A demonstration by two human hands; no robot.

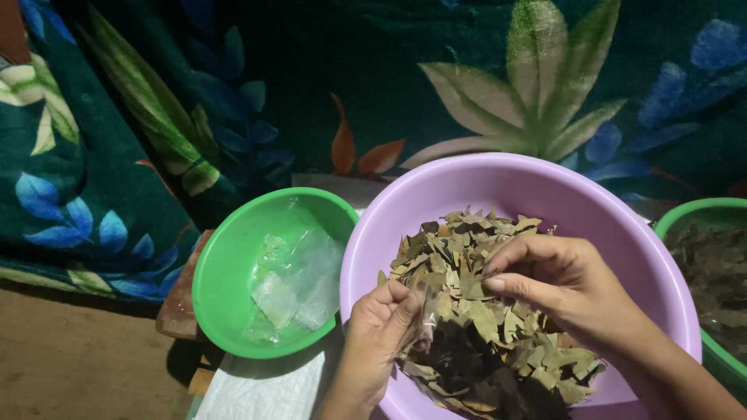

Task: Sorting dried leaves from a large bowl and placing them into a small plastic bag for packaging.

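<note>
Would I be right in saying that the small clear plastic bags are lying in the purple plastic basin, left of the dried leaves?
Not quite: the head view shows the small clear plastic bags lying in the green plastic bowl, left of the dried leaves. The purple plastic basin holds the leaves.

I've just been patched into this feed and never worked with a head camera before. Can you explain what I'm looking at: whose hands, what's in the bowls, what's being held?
There is one picture, taken by a camera on the person's head, looking down at their own two bare hands; there is no machine. The left hand pinches a small clear plastic bag over the edge of a big lilac basin filled with dried leaves. The right hand rests on the leaf pile, fingertips closed on some leaves. To the left sits a green bowl holding more clear bags. At the right edge is another green bowl with darker leaves. Behind hangs a dark floral blanket.
</note>
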